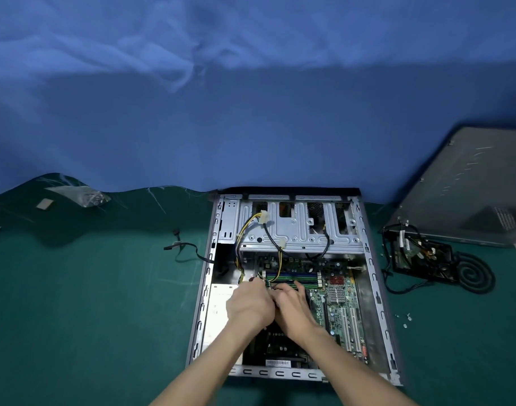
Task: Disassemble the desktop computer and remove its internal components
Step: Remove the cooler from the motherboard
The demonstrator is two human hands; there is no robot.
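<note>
Tabletop [89, 317] in green carries the desktop computer [374, 288], which lies open on its side at the middle, its far end against the blue cloth [251, 112] along the far edge. Inside the case, a silver drive cage [297, 230] fills the far end, with the green motherboard [339, 309] nearer the person. The left hand [249, 303] and right hand [293, 306] touch side by side over the board's left part. The left hand's fingers curl onto a wire bundle [267, 284] just beside the memory slots [292, 277], gripping it. The right hand's fingers reach over the slots; whether they hold anything cannot be told. Yellow and black cables [276, 250] run from the bundle up over the cage. Toward the right edge lie a grey side panel [467, 186], a removed black part [421, 257] with tangled leads, and loose screws [404, 319]. Left of the case lies a loose black cable [188, 249]; a clear plastic bag [87, 194] sits near the far-left corner.
</note>
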